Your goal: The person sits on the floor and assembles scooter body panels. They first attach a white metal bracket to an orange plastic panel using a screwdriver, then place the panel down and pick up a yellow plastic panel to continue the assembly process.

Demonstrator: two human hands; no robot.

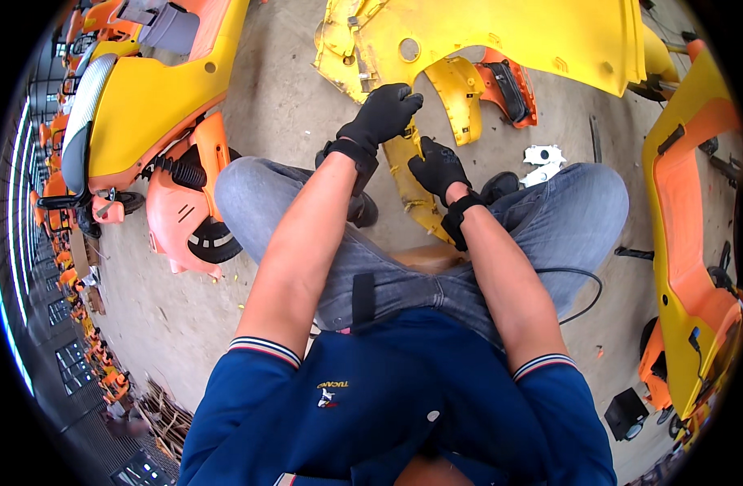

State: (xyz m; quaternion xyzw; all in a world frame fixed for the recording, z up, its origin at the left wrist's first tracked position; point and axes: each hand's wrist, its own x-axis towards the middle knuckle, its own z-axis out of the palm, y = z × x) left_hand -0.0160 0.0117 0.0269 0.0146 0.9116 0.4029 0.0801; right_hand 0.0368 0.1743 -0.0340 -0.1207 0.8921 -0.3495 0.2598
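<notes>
Closest to me is a navy-blue, stripe-cuffed shirt (pixel 388 389); beyond, the black-gloved left hand (pixel 381 117) and right hand (pixel 439 168) grasp a smudged, curved yellow plastic strip (pixel 409 180) between dark shoes (pixel 499 187), grey concrete floor (pixel 161 308) flanking its edges.

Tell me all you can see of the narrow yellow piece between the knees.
The narrow yellow piece looks like smudged plastic with uneven edges. It slants from near the gloved left hand down past the gloved right hand, toward the right wrist strap. Whether either hand grips it is unclear.
</notes>
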